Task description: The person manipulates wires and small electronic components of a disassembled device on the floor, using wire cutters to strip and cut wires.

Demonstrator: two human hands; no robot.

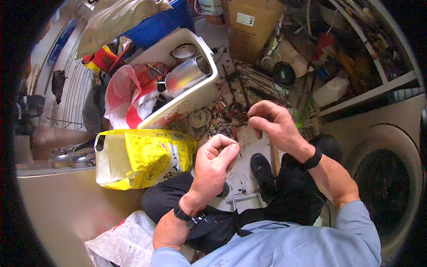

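My left hand (215,159) is closed in a pinch, thumb against the bent forefinger. A tiny thin brownish piece shows at its fingertips, too small to name. Further right and a little farther off, my right hand (275,123) is also pinched, its fingers curled toward the left. What it holds, if anything, I cannot make out. Both hands are apart, above a tangled heap of wires and small scraps (227,116) on the floor. Beside my left hand stands a yellow plastic bag (153,149) with its mouth open.
A white bin (178,104) holds a metal cylinder (189,76) and a red-and-white bag (122,95). A cardboard box (251,31) stands at the back. On the right is a front-loading washing machine (387,142). My black shoe (262,171) rests below my hands.
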